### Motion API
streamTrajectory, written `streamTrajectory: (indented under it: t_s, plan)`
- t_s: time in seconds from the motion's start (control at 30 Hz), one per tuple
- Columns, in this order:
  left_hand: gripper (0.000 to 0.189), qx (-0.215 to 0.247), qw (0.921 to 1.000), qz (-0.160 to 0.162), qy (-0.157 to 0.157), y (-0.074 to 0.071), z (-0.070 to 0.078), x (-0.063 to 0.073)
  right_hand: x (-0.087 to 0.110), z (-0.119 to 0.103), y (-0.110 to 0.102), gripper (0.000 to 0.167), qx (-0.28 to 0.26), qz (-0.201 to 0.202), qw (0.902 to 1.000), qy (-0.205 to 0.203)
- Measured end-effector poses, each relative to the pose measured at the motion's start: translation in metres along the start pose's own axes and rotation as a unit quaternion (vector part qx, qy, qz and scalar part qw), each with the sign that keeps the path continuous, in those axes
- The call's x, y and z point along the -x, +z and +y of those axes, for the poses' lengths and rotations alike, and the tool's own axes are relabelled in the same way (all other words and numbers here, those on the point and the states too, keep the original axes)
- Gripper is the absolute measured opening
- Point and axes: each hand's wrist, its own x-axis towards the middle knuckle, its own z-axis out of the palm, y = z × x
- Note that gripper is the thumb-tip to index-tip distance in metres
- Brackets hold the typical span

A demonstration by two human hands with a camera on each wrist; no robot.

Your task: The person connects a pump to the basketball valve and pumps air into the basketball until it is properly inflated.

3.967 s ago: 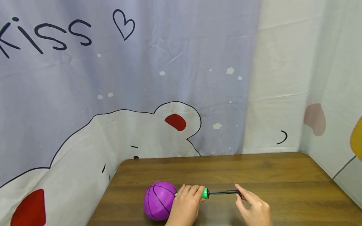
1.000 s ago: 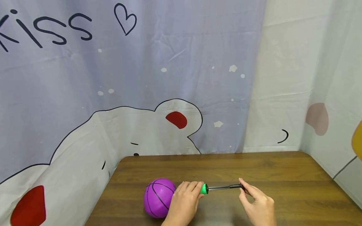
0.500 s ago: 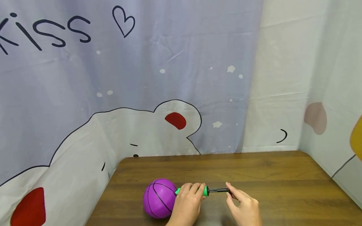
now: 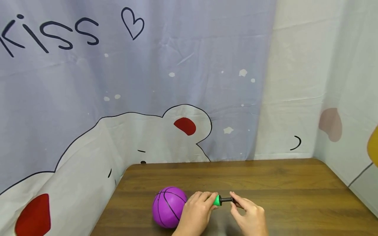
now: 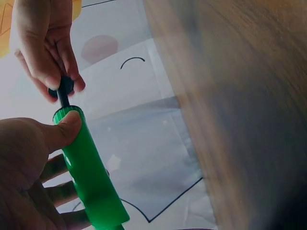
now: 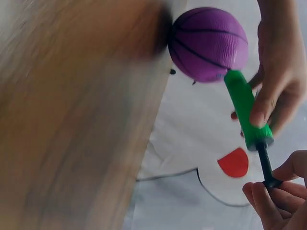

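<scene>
A purple ball (image 4: 169, 207) with black seam lines sits on the wooden table at the lower middle of the head view. My left hand (image 4: 195, 211) grips the green barrel of a hand pump (image 5: 91, 167), thumb near its ribbed end cap. In the right wrist view the pump's front end meets the side of the ball (image 6: 208, 43). My right hand (image 4: 248, 213) pinches the black handle (image 5: 61, 88) at the other end. A short length of black rod (image 6: 264, 160) shows between barrel and handle. Most of the barrel is hidden behind the left hand in the head view.
The brown wooden table (image 4: 295, 186) stretches out behind and to the right of the hands. A printed curtain (image 4: 189, 82) with a heart and cartoon shapes hangs along the table's back edge and both sides.
The right hand has moved the handle left toward the barrel since half a second ago, so less rod shows. A second ago the rod was drawn far out. Left hand and ball stay nearly in place.
</scene>
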Motion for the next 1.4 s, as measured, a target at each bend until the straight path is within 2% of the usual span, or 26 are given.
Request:
streamTrajectory:
  t_s: [0.17, 0.4, 0.6, 0.7, 0.9, 1.03, 1.13, 1.3, 1.4]
  plan:
    - [0.042, 0.003, 1.0, 0.004, -0.001, 0.0, -0.002, 0.001, -0.005, 0.01, -0.016, 0.04, 0.029, 0.015, 0.9994, 0.015]
    - [0.041, 0.005, 0.9998, 0.014, -0.014, -0.002, -0.006, 0.002, -0.012, 0.02, -0.039, 0.038, 0.041, 0.032, 0.997, 0.057]
    - [0.041, 0.004, 0.9999, 0.011, -0.009, -0.004, -0.006, 0.002, -0.011, 0.02, -0.045, 0.039, 0.051, 0.028, 0.9954, 0.076]
    - [0.04, 0.001, 0.9999, 0.009, -0.011, -0.005, -0.005, 0.002, -0.01, 0.019, -0.042, 0.039, 0.055, 0.032, 0.9957, 0.068]
    - [0.04, -0.017, 0.9997, 0.018, -0.001, -0.002, 0.001, 0.001, -0.002, 0.013, -0.02, 0.039, 0.041, 0.036, 0.9985, 0.011]
    - [0.042, -0.025, 0.9995, 0.012, 0.017, 0.0, 0.006, 0.002, 0.006, 0.006, -0.004, 0.041, 0.024, 0.014, 0.9995, -0.011]
    - [0.042, -0.019, 0.9996, -0.002, 0.022, 0.0, 0.008, 0.002, 0.009, 0.002, 0.004, 0.042, 0.004, -0.008, 0.9999, -0.011]
    - [0.042, 0.005, 0.9995, -0.03, 0.006, 0.0, 0.007, 0.002, 0.008, 0.004, 0.005, 0.043, -0.018, -0.004, 0.9996, -0.023]
    - [0.042, 0.012, 0.9993, -0.035, 0.001, 0.0, 0.006, 0.002, 0.006, 0.01, 0.0, 0.044, -0.012, 0.008, 0.9994, -0.032]
